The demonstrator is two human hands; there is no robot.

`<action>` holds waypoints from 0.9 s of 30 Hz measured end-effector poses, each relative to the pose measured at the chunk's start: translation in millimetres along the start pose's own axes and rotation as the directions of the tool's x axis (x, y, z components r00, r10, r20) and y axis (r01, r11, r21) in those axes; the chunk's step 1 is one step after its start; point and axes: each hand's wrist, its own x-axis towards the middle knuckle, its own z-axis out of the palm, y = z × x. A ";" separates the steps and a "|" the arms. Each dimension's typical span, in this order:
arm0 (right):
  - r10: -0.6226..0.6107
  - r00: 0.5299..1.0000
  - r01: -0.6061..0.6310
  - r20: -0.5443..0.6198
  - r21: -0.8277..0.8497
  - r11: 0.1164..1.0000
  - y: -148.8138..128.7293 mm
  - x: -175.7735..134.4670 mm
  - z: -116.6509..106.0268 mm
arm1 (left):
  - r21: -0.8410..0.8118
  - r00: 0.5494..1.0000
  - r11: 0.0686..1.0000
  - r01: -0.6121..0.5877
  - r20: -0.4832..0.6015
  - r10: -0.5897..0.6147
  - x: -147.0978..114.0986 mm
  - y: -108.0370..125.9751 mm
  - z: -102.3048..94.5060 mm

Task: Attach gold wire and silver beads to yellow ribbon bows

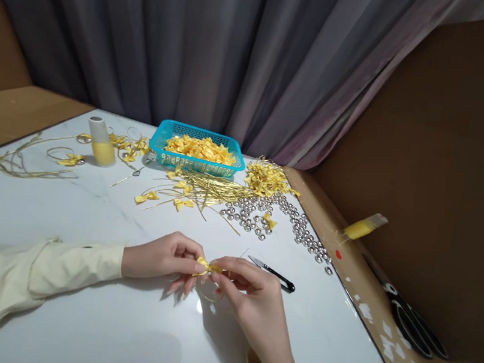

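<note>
Between my two hands is a small yellow ribbon bow [203, 267], held just above the white tabletop. My left hand [171, 260] pinches the bow's left side between thumb and fingers. From the right, my right hand [248, 288] closes its fingertips on the bow's other side. A thin gold cord [205, 296] curves below the fingers. Part of the bow is hidden by my fingertips. Just beyond my right hand lies a pair of thread snips [276, 274] with black handles.
A blue basket [198, 167] of yellow bows stands at the back. Before it lie gold cords [217, 190] and scattered silver rings [242, 209]. A yellow-filled bottle [104, 149] stands at left. Scissors [414, 322] and another yellow bottle [362, 227] rest on cardboard at right.
</note>
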 end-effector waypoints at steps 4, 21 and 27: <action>0.010 1.000 -0.010 0.004 0.021 1.000 -0.9 -0.1 -0.5 | -0.011 1.000 1.000 0.010 0.005 -0.010 0.1 0.5 0.4; -0.023 0.998 0.027 0.060 -0.081 0.996 -2.8 2.2 -1.6 | 0.067 0.996 0.994 0.084 0.017 -0.085 0.8 4.5 1.5; -0.066 0.995 0.074 0.072 -0.110 0.991 -3.5 2.8 -4.1 | 0.004 0.994 0.996 0.091 0.055 -0.091 2.3 4.5 -1.0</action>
